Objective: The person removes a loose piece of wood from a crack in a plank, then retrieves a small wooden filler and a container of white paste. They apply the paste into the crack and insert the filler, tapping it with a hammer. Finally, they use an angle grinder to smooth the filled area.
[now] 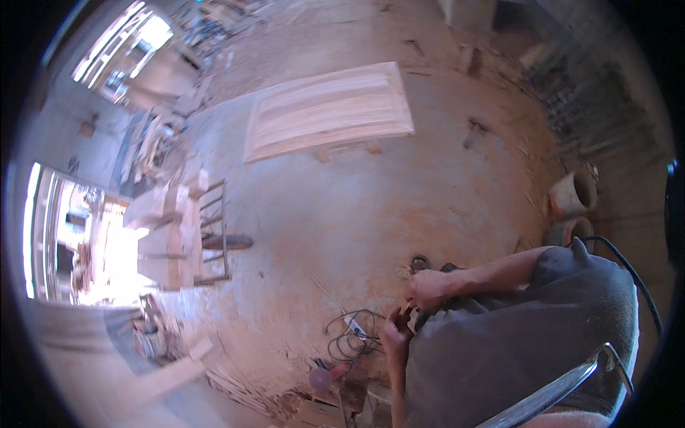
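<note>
Close together in front of the grey cloth [514, 342] over my lap are both hands. My right hand [428, 289] is closed, its forearm reaching in from the right. Just below it, my left hand [395, 332] has bent fingers raised toward the right one. Some small light thing may sit between the fingertips, but its kind is too small to tell. Beyond the right hand, a dark round object [419, 262] shows at floor level; I cannot tell whether it touches the fingers.
A pale wooden panel [328, 114] rests on low supports ahead. A power strip [354, 327] with tangled black cable lies left of my hands. Wooden furniture [168, 250] stands at the left, buckets [573, 195] at the right. A metal tube frame [556, 392] curves beside me.
</note>
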`<move>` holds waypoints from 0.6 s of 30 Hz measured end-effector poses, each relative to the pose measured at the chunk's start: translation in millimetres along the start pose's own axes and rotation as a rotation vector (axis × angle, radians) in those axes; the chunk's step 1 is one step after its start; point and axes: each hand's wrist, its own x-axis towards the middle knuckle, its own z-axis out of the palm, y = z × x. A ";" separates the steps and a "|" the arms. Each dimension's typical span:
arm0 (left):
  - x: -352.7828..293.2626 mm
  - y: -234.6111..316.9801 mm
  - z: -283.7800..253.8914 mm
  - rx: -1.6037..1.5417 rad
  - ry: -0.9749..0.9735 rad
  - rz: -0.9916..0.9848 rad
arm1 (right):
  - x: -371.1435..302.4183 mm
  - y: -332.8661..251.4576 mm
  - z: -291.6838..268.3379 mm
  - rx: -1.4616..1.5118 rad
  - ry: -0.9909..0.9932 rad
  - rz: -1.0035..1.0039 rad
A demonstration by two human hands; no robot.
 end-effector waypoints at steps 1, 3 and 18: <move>17.2 15.8 -11.4 -0.006 -0.028 -0.018 | 3.7 -2.5 -27.2 -0.010 0.010 -0.036; 56.7 29.9 -7.9 -0.063 -0.153 -0.113 | -2.6 20.4 -51.6 -0.015 0.134 -0.078; 366.8 143.5 -6.6 0.096 -0.438 0.086 | -59.7 182.5 -71.0 0.482 1.020 0.854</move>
